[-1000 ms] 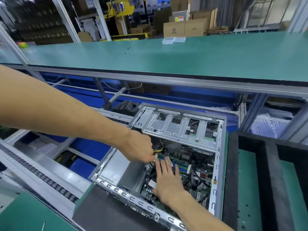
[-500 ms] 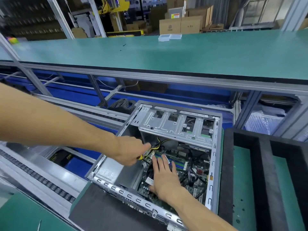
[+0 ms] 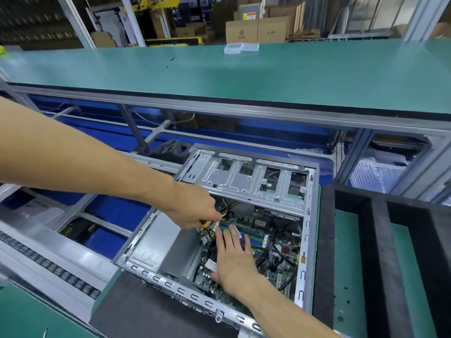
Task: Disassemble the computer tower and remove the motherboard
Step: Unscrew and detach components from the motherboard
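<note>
L hand [image 3: 195,211] pinches yellow-handled tool [image 3: 204,223] at mobo [image 3: 266,252] far-left corner, mobo flat inside case [image 3: 308,230]. R hand [image 3: 234,262] flat on board, fingers straight, just beside tool tip.

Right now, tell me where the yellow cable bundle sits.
Head view: the yellow cable bundle runs inside the open tower, under the drive cage, just right of the left hand.

Computer case [image 3: 244,181]: bare, dull-sheen sheet metal. Tabletop [image 3: 244,74]: smooth matt green mat. Tray [image 3: 380,240]: matt black foam. Boxes [image 3: 256,31]: brown cardboard.
</note>
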`<act>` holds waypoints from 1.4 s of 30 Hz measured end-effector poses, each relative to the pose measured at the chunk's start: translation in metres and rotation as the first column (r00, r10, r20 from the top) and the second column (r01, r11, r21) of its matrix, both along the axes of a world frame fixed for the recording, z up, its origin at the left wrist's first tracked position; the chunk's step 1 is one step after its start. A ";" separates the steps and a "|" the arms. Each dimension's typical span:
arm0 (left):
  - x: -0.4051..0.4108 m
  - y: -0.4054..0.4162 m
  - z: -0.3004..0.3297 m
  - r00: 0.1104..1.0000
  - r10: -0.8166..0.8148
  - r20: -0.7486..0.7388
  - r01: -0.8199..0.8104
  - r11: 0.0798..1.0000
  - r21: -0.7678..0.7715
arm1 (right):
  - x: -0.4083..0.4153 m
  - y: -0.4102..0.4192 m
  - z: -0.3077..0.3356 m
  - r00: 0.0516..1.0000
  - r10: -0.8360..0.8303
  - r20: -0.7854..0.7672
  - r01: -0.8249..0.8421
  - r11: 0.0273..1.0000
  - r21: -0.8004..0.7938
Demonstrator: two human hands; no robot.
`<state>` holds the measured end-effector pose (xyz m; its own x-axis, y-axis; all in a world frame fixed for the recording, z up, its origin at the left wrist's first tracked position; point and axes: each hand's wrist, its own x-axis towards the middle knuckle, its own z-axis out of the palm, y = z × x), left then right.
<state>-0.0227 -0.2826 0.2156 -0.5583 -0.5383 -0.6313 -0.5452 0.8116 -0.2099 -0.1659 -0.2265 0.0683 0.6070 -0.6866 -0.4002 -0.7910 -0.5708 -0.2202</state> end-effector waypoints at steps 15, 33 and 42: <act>-0.007 0.022 -0.001 0.940 0.340 0.016 -0.339 0.940 -0.020 | -0.002 0.000 0.002 0.999 -0.016 0.041 0.016 1.000 -0.002; 0.000 0.003 -0.008 0.105 0.994 -0.043 -0.907 0.114 0.406 | 0.000 0.000 -0.003 0.999 -0.020 0.045 0.020 1.000 -0.016; 0.015 0.014 0.000 0.989 -0.132 0.064 0.140 0.979 -0.151 | -0.001 0.000 -0.003 0.999 -0.015 0.046 0.016 0.999 -0.028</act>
<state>-0.0078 -0.2690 0.2152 -0.6007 -0.5531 -0.5773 -0.4164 0.8329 -0.3647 -0.1672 -0.2266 0.0656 0.6133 -0.7069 -0.3522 -0.7893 -0.5652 -0.2401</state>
